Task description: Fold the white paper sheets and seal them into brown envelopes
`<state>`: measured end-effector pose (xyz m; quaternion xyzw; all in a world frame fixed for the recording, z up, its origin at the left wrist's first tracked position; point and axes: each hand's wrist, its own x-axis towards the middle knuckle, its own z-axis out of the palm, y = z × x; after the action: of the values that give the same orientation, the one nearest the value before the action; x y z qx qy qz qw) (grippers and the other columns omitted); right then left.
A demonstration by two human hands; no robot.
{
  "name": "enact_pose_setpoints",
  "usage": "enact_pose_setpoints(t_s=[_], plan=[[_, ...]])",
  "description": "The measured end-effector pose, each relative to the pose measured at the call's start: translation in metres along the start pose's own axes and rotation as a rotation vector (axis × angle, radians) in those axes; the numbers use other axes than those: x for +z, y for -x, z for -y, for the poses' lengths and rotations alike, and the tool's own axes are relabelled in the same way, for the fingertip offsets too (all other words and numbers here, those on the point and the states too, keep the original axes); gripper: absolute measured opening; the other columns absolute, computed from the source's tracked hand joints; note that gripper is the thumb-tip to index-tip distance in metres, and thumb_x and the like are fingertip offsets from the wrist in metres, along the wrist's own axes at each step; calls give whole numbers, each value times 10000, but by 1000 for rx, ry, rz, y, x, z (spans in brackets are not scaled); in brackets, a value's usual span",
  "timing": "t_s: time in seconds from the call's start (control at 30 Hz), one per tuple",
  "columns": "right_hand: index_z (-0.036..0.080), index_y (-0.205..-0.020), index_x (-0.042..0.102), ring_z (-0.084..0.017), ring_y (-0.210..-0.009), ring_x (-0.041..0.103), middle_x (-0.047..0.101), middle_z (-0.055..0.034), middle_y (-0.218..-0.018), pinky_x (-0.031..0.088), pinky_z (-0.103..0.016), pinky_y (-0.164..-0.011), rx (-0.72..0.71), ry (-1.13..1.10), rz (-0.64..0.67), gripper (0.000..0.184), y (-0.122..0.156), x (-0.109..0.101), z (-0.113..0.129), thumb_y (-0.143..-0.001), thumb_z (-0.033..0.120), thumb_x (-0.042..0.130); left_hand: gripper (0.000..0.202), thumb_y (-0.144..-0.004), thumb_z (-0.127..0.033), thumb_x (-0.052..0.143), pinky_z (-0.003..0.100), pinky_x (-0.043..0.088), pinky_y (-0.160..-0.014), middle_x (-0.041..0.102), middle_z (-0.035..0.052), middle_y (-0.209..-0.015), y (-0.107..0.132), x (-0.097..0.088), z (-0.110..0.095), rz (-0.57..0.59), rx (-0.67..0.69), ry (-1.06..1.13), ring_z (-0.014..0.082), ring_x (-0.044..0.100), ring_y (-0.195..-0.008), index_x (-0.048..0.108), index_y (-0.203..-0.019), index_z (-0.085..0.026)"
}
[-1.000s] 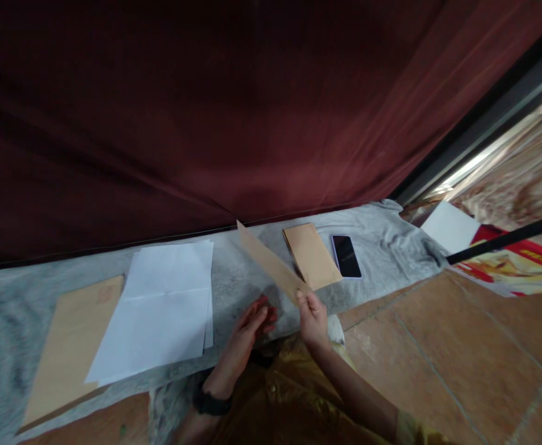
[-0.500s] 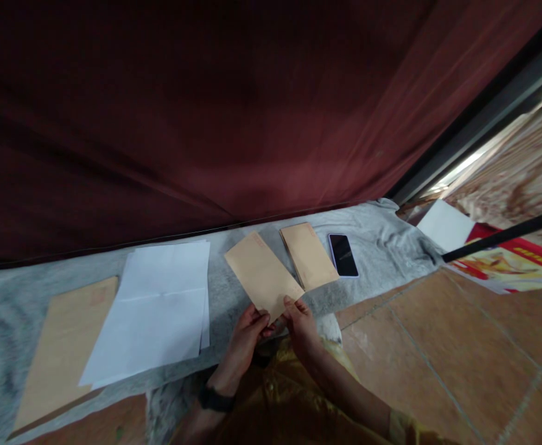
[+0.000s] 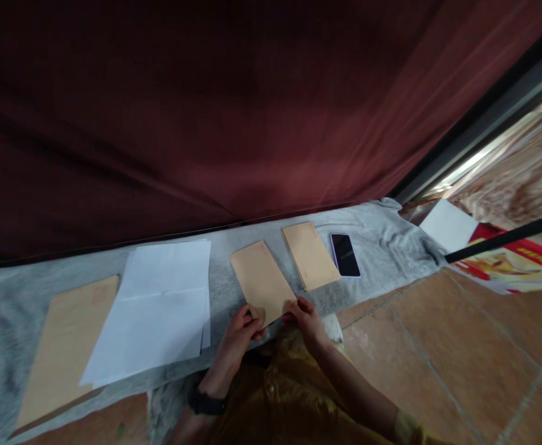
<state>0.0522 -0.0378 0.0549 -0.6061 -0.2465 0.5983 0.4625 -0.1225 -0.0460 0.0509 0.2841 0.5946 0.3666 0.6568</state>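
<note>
A brown paper envelope point(image 3: 262, 275) is held at its near end by both hands, over the grey cloth point(image 3: 227, 272). My left hand point(image 3: 239, 330) pinches its near left corner, where the paper looks bent or folded. My right hand point(image 3: 306, 320) grips the near right corner between thumb and fingers. Just right of it lies a small stack of brown envelopes point(image 3: 311, 254). White paper sheets point(image 3: 159, 303) lie to the left of my left hand, partly over a larger brown envelope point(image 3: 69, 340).
A phone point(image 3: 345, 254) lies right of the envelope stack. Behind the cloth-covered surface hangs a dark red curtain point(image 3: 252, 123). On the right are a black bar point(image 3: 507, 236), a red and yellow printed box or sheet point(image 3: 507, 262) and the tiled floor point(image 3: 437, 346).
The envelope has turned more upright in view and its near edge has shifted slightly. My hands have moved a little apart, the left going left and the right going right.
</note>
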Motion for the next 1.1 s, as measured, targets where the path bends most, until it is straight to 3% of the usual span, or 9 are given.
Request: enact_pose_setpoints(t_s=[0.13, 0.33, 0.47, 0.63, 0.97, 1.1], plan=[[201, -798, 665, -179, -543, 601, 622, 5, -608, 524, -302, -530, 3, 1, 30, 480, -3, -7, 2, -642, 649, 743, 492, -624, -397, 809, 207, 421, -490, 732, 35, -826, -1, 1, -5, -8, 9, -17, 121, 628, -551, 620, -1024, -183], [187, -789, 674, -135, -542, 532, 568, 31, -593, 465, -248, -513, -163, 95, 29, 435, -8, -24, 14, -750, 620, 699, 476, -659, -410, 772, 222, 438, -520, 733, 29, -769, -1, 15, -23, 52, 87, -59, 134, 628, -576, 636, -1041, -160], [184, -910, 729, -133, -541, 540, 603, 26, -614, 473, -250, -528, -231, 84, -17, 434, -17, -39, 23, -761, 591, 709, 457, -681, -377, 733, 230, 450, -536, 733, 24, -773, -6, 34, -34, 101, 116, -86, 132, 628, -577, 631, -1067, -155], [175, -989, 727, -151, -504, 567, 639, 10, -602, 496, -270, -482, -218, 42, -113, 533, -28, -60, 27, -709, 628, 744, 427, -691, -328, 717, 223, 440, -523, 719, 16, -759, -20, 60, -41, 145, 135, -93, 121, 619, -556, 626, -1067, -148], [163, -971, 678, -124, -469, 534, 599, 40, -564, 493, -251, -441, -334, 47, -282, 618, -54, -97, 42, -633, 676, 753, 448, -719, -238, 734, 218, 463, -544, 718, 22, -775, -49, 110, -38, 179, 180, -155, 114, 625, -573, 609, -1137, -136], [159, -1024, 661, -127, -474, 530, 583, 47, -564, 480, -249, -448, -346, 91, -328, 624, -61, -108, 43, -678, 674, 720, 499, -733, -183, 701, 212, 434, -530, 673, -25, -684, -60, 124, -35, 147, 204, -204, 107, 592, -535, 581, -1216, -142]])
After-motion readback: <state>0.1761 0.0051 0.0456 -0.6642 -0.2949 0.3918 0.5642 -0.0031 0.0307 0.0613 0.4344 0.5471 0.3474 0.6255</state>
